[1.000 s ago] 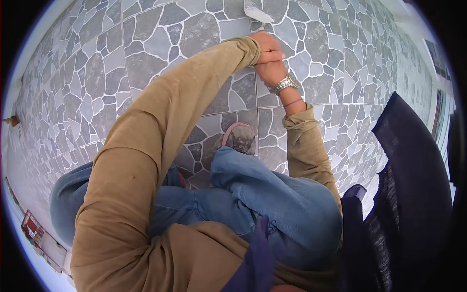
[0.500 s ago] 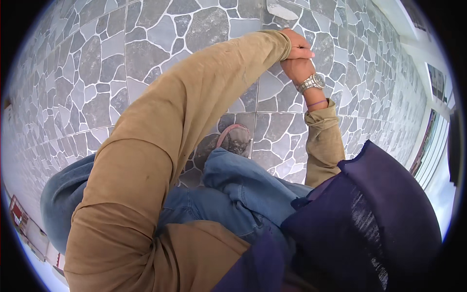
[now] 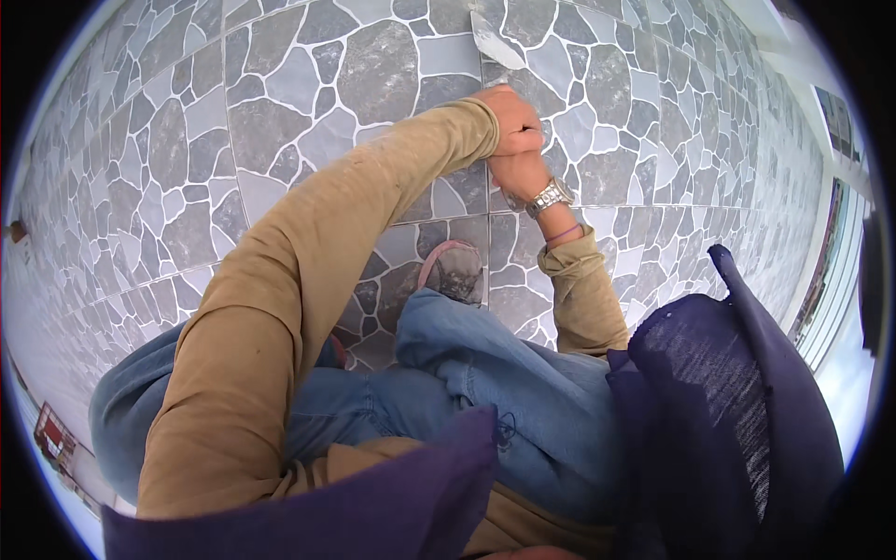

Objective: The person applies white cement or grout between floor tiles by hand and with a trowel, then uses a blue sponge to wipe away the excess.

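Observation:
Over a joint in the stone-patterned tile floor (image 3: 378, 70), my two hands are close together and touching. My left hand (image 3: 513, 119) is closed, its fingers curled down against the right one. Below it, my right hand (image 3: 523, 175), with a metal watch on the wrist, is also closed. What the fingers grip is hidden beneath them. Just beyond the hands, along the joint, shows a pale flat blade-shaped piece (image 3: 496, 43). Whether it connects to either hand I cannot tell.
My shoe (image 3: 455, 272) stands on the tiles below my hands, with my jeans-clad knee (image 3: 457, 327) behind it. Dark purple cloth (image 3: 719, 401) hangs in at the lower right. A pale wall or ledge (image 3: 803, 140) borders the floor at the right.
Both hands have moved nearer and leftward along the joint, still together. The pale piece has also come nearer and stands at a steeper slant. The purple cloth has swung across the lower edge.

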A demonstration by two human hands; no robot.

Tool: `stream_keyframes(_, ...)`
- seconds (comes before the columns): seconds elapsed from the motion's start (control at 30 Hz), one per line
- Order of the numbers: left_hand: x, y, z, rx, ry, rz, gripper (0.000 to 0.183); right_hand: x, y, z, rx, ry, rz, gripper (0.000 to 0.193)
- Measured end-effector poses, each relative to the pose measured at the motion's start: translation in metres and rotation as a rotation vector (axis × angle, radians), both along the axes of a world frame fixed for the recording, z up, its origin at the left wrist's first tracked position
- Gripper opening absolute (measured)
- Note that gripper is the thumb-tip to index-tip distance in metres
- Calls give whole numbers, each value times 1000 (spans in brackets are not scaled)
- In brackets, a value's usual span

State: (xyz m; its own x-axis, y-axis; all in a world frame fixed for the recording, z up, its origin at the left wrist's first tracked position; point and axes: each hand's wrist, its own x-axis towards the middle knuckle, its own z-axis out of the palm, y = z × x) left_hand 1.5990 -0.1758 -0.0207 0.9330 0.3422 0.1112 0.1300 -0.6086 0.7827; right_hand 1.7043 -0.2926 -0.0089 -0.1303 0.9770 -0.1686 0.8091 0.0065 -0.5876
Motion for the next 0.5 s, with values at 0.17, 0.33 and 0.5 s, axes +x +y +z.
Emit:
stream_keyframes(0.17,5,36,-2,-60,68,-8,42,-8,48,31,-465,-3,-35,19)
stream_keyframes(0.33,15,15,-7,-18,45,-77,41,3,12,-27,612,-260,97,39)
stream_keyframes(0.5,12,30,2,-231,28,60,37,0,48,19,-583,-508,234,36)
